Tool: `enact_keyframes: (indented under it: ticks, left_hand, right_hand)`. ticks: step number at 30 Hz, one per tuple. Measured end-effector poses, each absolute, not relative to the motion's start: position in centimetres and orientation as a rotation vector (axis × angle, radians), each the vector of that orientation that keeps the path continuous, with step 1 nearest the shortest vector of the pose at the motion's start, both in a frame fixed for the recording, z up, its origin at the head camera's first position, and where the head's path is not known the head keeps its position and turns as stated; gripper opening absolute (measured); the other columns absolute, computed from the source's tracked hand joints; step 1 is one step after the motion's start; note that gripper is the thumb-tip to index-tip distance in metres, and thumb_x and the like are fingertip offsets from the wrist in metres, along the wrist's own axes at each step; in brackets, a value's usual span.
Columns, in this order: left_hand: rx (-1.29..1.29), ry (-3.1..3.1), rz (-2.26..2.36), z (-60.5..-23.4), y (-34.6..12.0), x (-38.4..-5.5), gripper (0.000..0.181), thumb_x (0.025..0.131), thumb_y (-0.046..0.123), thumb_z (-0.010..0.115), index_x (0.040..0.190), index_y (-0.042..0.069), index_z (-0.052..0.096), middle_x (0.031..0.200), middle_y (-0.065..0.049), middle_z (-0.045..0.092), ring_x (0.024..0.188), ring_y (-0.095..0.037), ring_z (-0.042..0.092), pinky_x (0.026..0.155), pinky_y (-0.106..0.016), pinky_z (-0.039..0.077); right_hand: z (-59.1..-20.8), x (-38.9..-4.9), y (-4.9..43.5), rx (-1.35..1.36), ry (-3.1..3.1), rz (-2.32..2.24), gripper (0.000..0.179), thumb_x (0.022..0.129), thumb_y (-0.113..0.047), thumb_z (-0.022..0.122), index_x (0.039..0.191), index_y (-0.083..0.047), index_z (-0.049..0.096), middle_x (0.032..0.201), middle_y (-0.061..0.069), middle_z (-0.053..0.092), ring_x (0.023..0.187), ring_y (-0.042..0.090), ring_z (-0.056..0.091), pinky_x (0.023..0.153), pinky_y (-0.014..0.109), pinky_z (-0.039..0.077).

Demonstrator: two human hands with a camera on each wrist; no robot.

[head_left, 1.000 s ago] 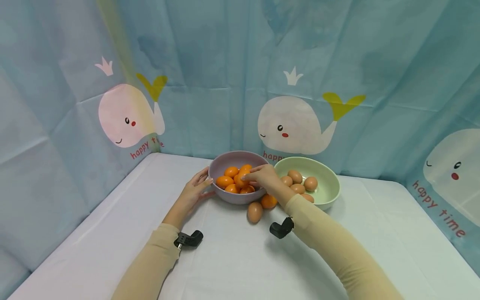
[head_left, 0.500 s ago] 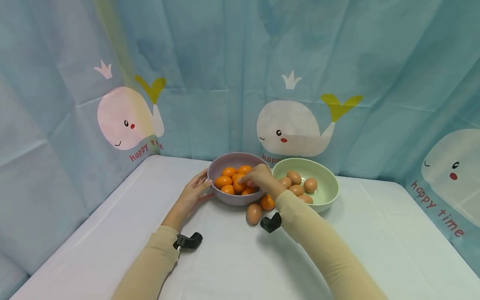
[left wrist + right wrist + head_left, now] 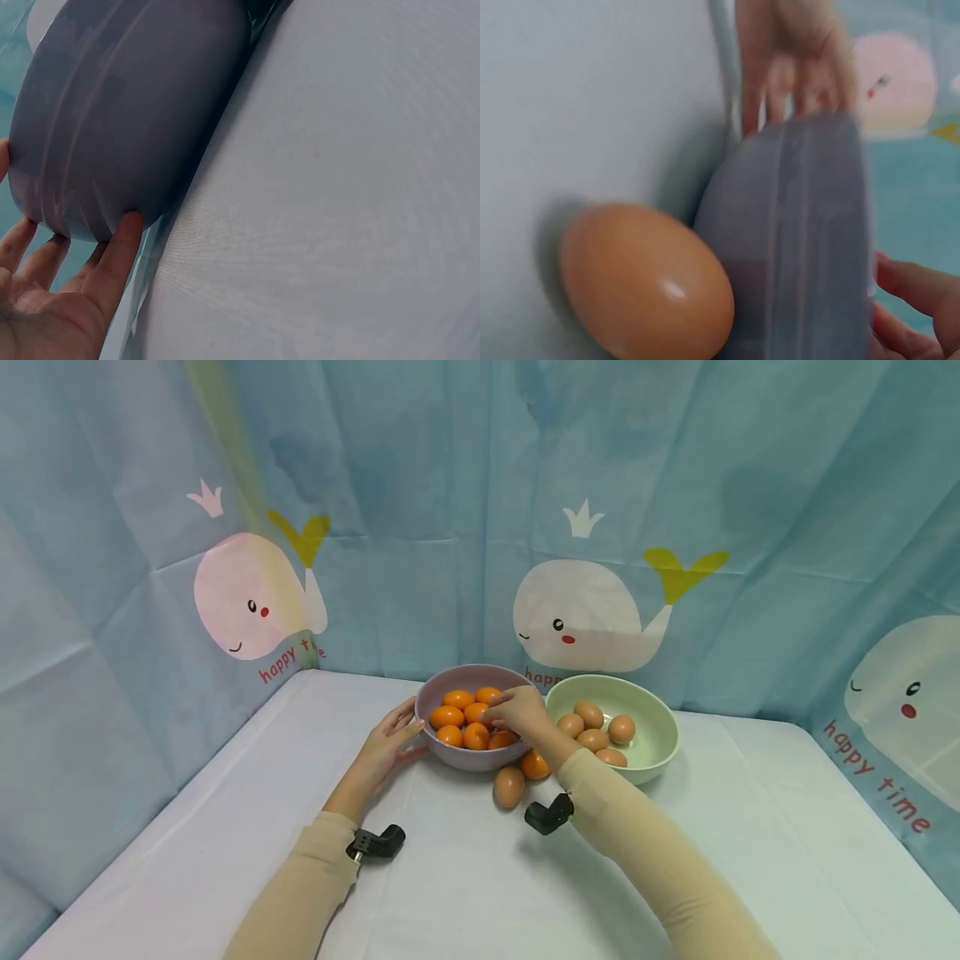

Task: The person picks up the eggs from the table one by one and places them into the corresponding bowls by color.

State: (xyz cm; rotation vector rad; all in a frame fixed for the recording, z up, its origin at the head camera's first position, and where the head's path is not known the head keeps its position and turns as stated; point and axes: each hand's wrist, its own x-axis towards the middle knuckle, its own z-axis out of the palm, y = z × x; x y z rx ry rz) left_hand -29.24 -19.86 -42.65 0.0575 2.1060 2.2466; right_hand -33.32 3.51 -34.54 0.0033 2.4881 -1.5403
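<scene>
A purple bowl [image 3: 472,761] holding several small glossy oranges [image 3: 447,717] stands near the back of the table. My left hand [image 3: 386,742] grips its left side, thumb at the rim; the left wrist view shows the fingers against the outer wall. My right hand [image 3: 520,710] reaches over the right rim, its fingertips beside an orange near the middle; no orange appears lifted. In the right wrist view the rim partly hides these fingers [image 3: 915,285]. A brown egg [image 3: 509,787] and one orange [image 3: 535,765] lie on the table by the bowl's front right.
To the right, close against the purple bowl, is a light green bowl [image 3: 654,735] with several brown eggs [image 3: 592,741]. A white cloth [image 3: 450,877] covers the table. Behind it hangs a blue curtain [image 3: 420,610] printed with whales.
The right hand has lowered an orange among the others and lifted slightly from it. The oranges have shifted into a flatter layer. The left hand stays on the bowl.
</scene>
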Motion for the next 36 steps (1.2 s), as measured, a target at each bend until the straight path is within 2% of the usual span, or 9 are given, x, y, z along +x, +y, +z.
enact_keyframes:
  ticks: [2,5,8,13,18,23,29,36]
  left_hand:
    - [0.053,2.111,2.242,-42.6,-19.9,-29.2,0.064,0.104,0.022,0.053,0.159,0.017,0.023,0.168,-0.003,0.016,0.153,-0.028,0.023,0.11,-0.053,0.045]
    - [0.049,2.11,2.242,-42.6,-19.8,-29.2,0.064,0.104,0.022,0.053,0.159,0.017,0.023,0.168,-0.003,0.016,0.153,-0.028,0.023,0.11,-0.052,0.046]
    - [0.05,2.095,2.248,-42.6,-19.8,-29.3,0.064,0.104,0.022,0.054,0.159,0.017,0.023,0.168,-0.003,0.015,0.153,-0.028,0.023,0.11,-0.053,0.045]
    - [0.054,2.091,2.247,-42.6,-19.7,-29.4,0.064,0.103,0.022,0.054,0.159,0.017,0.023,0.168,-0.002,0.015,0.154,-0.028,0.023,0.11,-0.053,0.045]
    - [0.061,2.102,2.24,-42.7,-19.8,-29.5,0.064,0.104,0.022,0.053,0.16,0.017,0.022,0.169,-0.003,0.013,0.154,-0.028,0.021,0.11,-0.053,0.045]
    - [0.057,2.102,2.24,-42.7,-20.0,-29.4,0.065,0.104,0.023,0.054,0.16,0.017,0.021,0.169,-0.004,0.012,0.154,-0.028,0.02,0.111,-0.054,0.044]
    - [0.037,2.103,2.237,-42.7,-20.0,-29.2,0.065,0.103,0.023,0.054,0.16,0.018,0.022,0.169,-0.003,0.013,0.154,-0.027,0.02,0.112,-0.053,0.044]
    - [0.047,2.117,2.224,-42.6,-19.9,-29.3,0.064,0.104,0.024,0.052,0.16,0.018,0.021,0.169,-0.001,0.013,0.155,-0.027,0.018,0.112,-0.053,0.043]
  right_hand:
    - [-34.4,-32.4,4.2,-0.049,2.428,-1.642,0.034,0.084,-0.009,0.079,0.115,0.001,0.071,0.117,0.016,0.072,0.08,0.01,0.072,0.086,0.03,0.061]
    - [-34.2,-30.6,5.6,-0.1,2.376,-1.742,0.035,0.085,-0.012,0.078,0.117,0.0,0.071,0.114,0.015,0.074,0.09,0.014,0.073,0.093,0.035,0.06]
    - [-34.2,-28.8,7.3,-0.146,2.361,-1.807,0.035,0.085,-0.015,0.078,0.116,0.0,0.072,0.112,0.015,0.075,0.091,0.013,0.073,0.092,0.036,0.06]
    - [-34.8,-26.5,9.8,-0.225,2.308,-1.853,0.039,0.087,-0.012,0.075,0.122,0.004,0.068,0.121,0.019,0.071,0.092,0.008,0.071,0.094,0.037,0.059]
    - [-36.0,-25.1,11.2,-0.226,2.285,-1.816,0.042,0.087,-0.013,0.076,0.124,0.005,0.066,0.12,0.019,0.071,0.091,0.007,0.071,0.09,0.031,0.061]
    - [-37.3,-24.4,11.6,-0.206,2.233,-1.819,0.044,0.088,-0.009,0.074,0.125,0.011,0.062,0.124,0.026,0.066,0.094,0.014,0.074,0.089,0.033,0.061]
    - [-38.7,-24.1,11.3,-0.175,2.234,-1.788,0.043,0.087,-0.006,0.073,0.124,0.013,0.062,0.123,0.025,0.067,0.096,0.019,0.074,0.087,0.032,0.061]
    - [-39.4,-24.3,10.7,-0.089,2.287,-1.749,0.044,0.083,-0.006,0.078,0.122,0.01,0.065,0.115,0.022,0.072,0.088,0.011,0.072,0.079,0.028,0.063]
